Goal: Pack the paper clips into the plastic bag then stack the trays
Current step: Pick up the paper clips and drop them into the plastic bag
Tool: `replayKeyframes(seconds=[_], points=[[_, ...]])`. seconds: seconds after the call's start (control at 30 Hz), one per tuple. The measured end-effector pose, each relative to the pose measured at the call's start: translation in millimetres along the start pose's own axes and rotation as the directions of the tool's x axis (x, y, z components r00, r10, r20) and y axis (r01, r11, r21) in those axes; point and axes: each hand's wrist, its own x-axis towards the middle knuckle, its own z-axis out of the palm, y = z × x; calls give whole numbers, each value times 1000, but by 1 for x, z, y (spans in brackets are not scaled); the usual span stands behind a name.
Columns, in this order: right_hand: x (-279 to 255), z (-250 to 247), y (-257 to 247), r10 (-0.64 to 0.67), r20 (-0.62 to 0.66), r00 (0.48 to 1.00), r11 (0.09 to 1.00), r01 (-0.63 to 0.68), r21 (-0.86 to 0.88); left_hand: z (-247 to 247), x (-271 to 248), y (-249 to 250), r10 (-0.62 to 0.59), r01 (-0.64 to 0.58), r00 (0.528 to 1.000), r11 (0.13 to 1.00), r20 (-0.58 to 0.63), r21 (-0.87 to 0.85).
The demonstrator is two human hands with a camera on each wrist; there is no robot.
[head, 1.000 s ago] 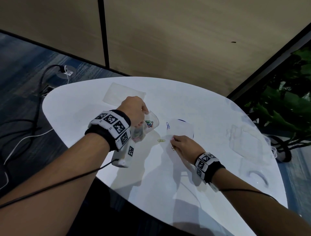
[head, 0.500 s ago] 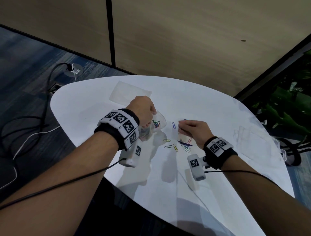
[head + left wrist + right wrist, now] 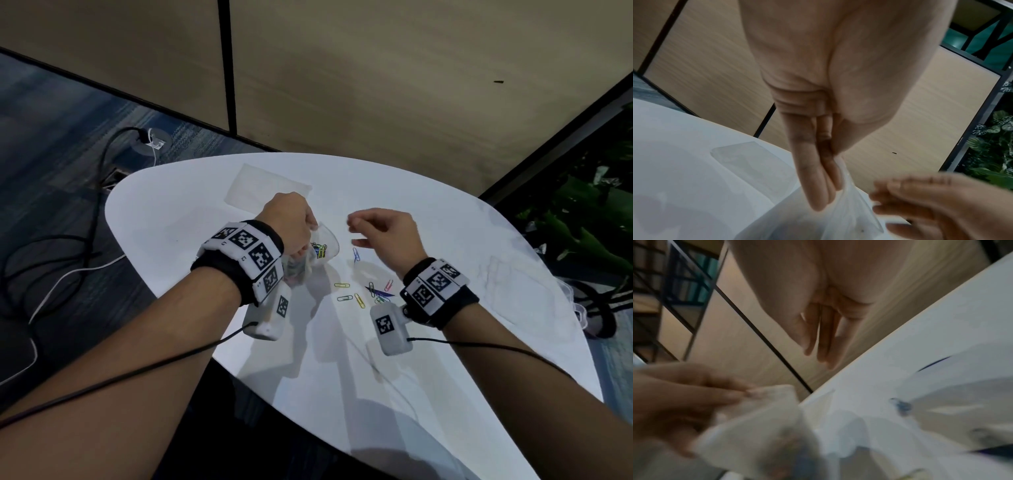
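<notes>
My left hand point(image 3: 291, 222) pinches the rim of a clear plastic bag point(image 3: 325, 248) and holds it up just above the white table point(image 3: 171, 222). Several coloured paper clips show inside the bag. In the left wrist view my fingers point(image 3: 818, 186) press the bag point(image 3: 849, 211) edge. My right hand point(image 3: 380, 236) hovers beside the bag's mouth with its fingers loosely spread and nothing seen in them. Several loose paper clips point(image 3: 359, 298) lie on the table below it, and a blue clip point(image 3: 356, 254) lies nearer the bag. The right wrist view is blurred.
One clear tray point(image 3: 267, 188) lies flat at the table's far side behind my left hand. Another clear tray point(image 3: 513, 284) sits by the right edge. Wood panels stand behind the table, a plant point(image 3: 582, 222) to the right, cables point(image 3: 68, 240) on the floor to the left.
My right hand rose from the table and moved left to the bag's mouth, uncovering the loose clips. My left hand kept holding the bag.
</notes>
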Motion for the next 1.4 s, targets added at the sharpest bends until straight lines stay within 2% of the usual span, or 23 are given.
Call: replayKeyframes(seconds=[0.03,0.1,0.17,0.23,0.3,0.37,0.5,0.57,0.6,0.67,0.7,0.77,0.8,0.93,1.03,1.1,1.13,1.17,1.2,1.3,1.37,1.4], points=[[4,-7,11,-5,-30,1000,985,0,-171,-1,0,0,2,-2,1000,1000,1,3],[7,-12,38,24,44,999,834,4,-552,-2,-1,0,9,-9,1000,1000,4,16],[2,-3,64,129,193,973,721,42,-692,-3,-3,1,16,-16,1000,1000,1,25],[-11,10,84,156,374,914,626,201,-754,-3,-3,1,20,-20,1000,999,-9,30],[-30,14,99,99,527,844,472,426,-772,-3,-3,0,22,-22,1000,999,-8,32],[-49,3,107,16,628,778,342,586,-735,-4,-3,1,20,-20,1000,999,6,39],[-67,-26,106,-134,713,688,295,715,-634,-5,-4,2,11,-11,1000,999,13,39],[-64,-36,103,-205,694,690,253,722,-644,-5,-5,1,6,-7,1000,999,17,43],[-62,-38,95,-201,643,739,279,672,-686,-5,-6,0,4,-5,1000,999,17,45],[-49,-36,84,-140,484,864,390,497,-775,-6,-6,0,6,-7,1000,999,14,50],[-37,-33,82,-104,422,901,409,425,-808,-6,-6,0,8,-9,1000,999,13,53],[-14,-21,76,23,362,932,459,312,-832,-7,-6,0,6,-7,1000,998,18,58],[-6,-14,78,60,360,931,476,290,-830,-7,-6,1,3,-4,1000,998,21,57],[-12,-5,85,92,494,865,410,419,-810,-7,-6,4,-1,-1,999,999,39,54],[-35,-25,85,30,515,856,436,453,-778,-5,-8,6,5,-9,998,998,55,68],[-43,-46,94,-29,437,899,502,391,-771,-5,-9,7,11,-16,998,997,57,76],[-44,-55,99,-45,347,937,544,315,-778,-5,-10,7,14,-19,998,996,56,82],[-44,-63,104,-29,253,967,571,224,-790,-6,-10,7,17,-22,998,996,55,89],[-46,-65,106,40,198,979,576,139,-805,-6,-10,7,18,-23,998,995,56,94],[-58,-43,112,242,193,951,542,33,-840,-6,-9,6,2,-7,998,997,58,81],[-74,-21,117,258,163,952,552,-7,-834,-6,-9,6,-9,4,998,997,60,74],[-81,-12,121,223,173,959,543,25,-840,-6,-9,6,-7,2,998,997,64,74]])
